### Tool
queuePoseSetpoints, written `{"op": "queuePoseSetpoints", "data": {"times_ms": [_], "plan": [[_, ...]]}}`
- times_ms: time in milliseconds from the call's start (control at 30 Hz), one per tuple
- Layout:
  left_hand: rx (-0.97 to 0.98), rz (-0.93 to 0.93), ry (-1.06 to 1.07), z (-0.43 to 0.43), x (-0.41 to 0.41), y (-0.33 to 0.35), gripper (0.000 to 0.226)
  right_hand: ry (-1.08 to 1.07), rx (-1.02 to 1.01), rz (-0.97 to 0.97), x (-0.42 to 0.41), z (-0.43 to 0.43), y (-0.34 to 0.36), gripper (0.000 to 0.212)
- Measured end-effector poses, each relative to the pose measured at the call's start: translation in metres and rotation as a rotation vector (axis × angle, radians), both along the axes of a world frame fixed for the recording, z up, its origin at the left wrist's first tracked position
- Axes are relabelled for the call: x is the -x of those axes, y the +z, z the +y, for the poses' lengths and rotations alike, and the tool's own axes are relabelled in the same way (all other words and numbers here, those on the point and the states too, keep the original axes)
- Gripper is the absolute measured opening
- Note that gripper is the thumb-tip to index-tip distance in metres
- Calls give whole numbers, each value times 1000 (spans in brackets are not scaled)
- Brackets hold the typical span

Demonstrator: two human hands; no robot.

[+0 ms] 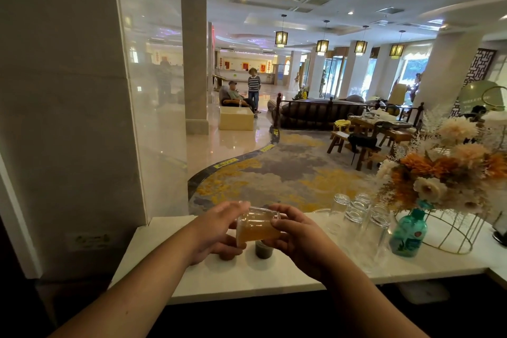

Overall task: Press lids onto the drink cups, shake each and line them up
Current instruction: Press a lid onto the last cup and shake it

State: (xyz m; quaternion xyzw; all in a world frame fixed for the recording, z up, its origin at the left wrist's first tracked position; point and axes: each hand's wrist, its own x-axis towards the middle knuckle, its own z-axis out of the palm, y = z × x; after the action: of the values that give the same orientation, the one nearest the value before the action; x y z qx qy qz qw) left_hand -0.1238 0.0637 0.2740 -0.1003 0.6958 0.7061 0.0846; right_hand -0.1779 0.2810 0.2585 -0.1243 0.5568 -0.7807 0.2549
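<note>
Head view shows a clear plastic drink cup point(258, 226), soft-walled and partly filled with cloudy amber liquid, held in the air above the near middle of the white worktop point(274, 274). It lies tipped almost on its side, long axis running left to right with one end up toward the right; whether a lid is seated on it I cannot tell. Both hands clasp it: the left hand point(216, 230) wraps the lower left end, the right hand point(299, 236) closes over the upper right end, so the cup sits squarely between the two grips, neither hand nearer. That tilt suggests a shake in progress. Directly beneath, a small cup of dark drink point(264, 249) stands on the worktop, with another partly hidden behind the left fingers. Toward the right edge stand upturned clear glasses point(356, 211), a teal bottle point(407, 236) and a wire-framed flower arrangement point(444, 173).
</note>
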Motion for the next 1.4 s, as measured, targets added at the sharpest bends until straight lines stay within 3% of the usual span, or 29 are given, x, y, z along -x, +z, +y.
{"op": "queuePoseSetpoints", "data": {"times_ms": [300, 400, 500, 633, 767, 900, 1167, 1400], "plan": [[-202, 77, -22, 2, -3, -5, 73, -32, -48, -63, 5, 4, 7, 35], [-359, -45, 50, 14, -5, -12, 67, -26, -192, 101, 11, 3, 26, 46], [-687, -83, 120, 29, -3, -23, 77, 16, -421, 364, 16, -1, 65, 45], [-977, -80, 40, 49, -3, -29, 86, 107, -811, 731, 19, -15, 123, 47], [-1058, -54, -34, 62, 1, -29, 85, 216, -1057, 841, 22, -27, 161, 52], [-1089, -36, -83, 67, 1, -25, 84, 284, -1174, 873, 24, -33, 178, 54], [-1123, -23, -89, 70, -3, -22, 82, 315, -1231, 905, 24, -36, 186, 51], [-1179, -35, -69, 75, -5, -20, 84, 389, -1291, 782, 26, -38, 204, 50]]}}
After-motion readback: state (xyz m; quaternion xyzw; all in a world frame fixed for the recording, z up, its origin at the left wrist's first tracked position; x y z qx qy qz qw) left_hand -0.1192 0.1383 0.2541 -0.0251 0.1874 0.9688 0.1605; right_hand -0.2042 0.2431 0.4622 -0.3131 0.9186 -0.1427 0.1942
